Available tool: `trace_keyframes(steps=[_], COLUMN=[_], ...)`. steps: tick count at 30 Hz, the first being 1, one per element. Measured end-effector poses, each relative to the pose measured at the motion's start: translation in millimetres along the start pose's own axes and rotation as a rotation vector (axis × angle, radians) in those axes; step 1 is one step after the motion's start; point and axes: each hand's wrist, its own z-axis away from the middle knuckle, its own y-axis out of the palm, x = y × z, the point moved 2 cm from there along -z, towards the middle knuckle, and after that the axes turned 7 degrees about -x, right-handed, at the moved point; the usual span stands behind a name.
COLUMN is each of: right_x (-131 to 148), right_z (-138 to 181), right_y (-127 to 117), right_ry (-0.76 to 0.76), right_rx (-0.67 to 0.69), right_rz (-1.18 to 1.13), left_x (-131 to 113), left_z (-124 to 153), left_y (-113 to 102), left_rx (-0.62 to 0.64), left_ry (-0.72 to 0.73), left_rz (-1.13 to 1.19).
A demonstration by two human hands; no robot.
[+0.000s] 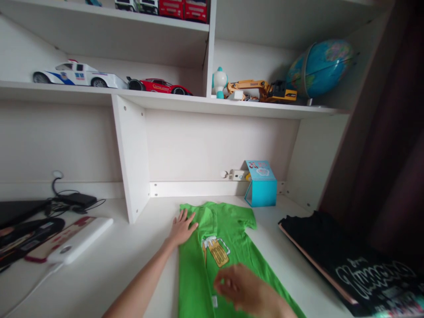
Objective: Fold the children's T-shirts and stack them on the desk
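A green T-shirt with a printed beer mug lies on the white desk, its left side folded over toward the middle. My left hand rests flat on the folded part near the shoulder, fingers spread. Over the lower part of the shirt is my right hand, blurred by motion, with its fingers curled inward. Whether it touches or holds any cloth cannot be made out. A small white label shows on the shirt just left of the right hand.
Dark folded clothing lies at the right. A blue desk calendar stands behind the shirt near a power socket. At the left are a white power strip and a black adapter. Shelves above hold toy cars and a globe.
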Motion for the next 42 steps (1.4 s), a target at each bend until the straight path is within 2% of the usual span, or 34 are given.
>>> trace_keyframes(steps=[1,5,7,10,14,23,31,42], right_x=[-5.1,-31.7,-42.5,-49.5,-50.2,-60.7,-66.4,-74.9], right_z=[-24.1,-120.0,-151.6,-174.0,-181.4,-184.1,-189.9,-187.3], right_y=[-7.2,-21.5,-13.0,10.2,31.3,26.5,30.7,29.6], right_ry=[0.037,0.230,0.326,0.424,0.441,0.403,0.351,0.357], right_rx=[0.031,-0.127,-0.205,-0.296,-0.370,-0.454,-0.338,-0.275], right_rz=[0.051,0.176,0.210,0.233,0.227,0.141,0.107,0.065], left_x=[-0.9,-0.4,1.1,2.8,2.4,2.6,4.5,8.3], left_z=[-0.1,0.3,0.4,-0.7,-2.8,-3.3,-4.4,-9.0], left_y=[-0.7,-1.0,0.0,1.4,1.5,3.2,4.6,7.6], left_rx=[-0.004,-0.017,-0.010,0.007,0.012,0.001,0.013,0.016], left_ry=[-0.007,-0.055,-0.081,-0.115,-0.104,-0.135,-0.149,-0.175], left_rz=[0.001,0.003,-0.013,-0.029,-0.025,0.013,-0.024,-0.034])
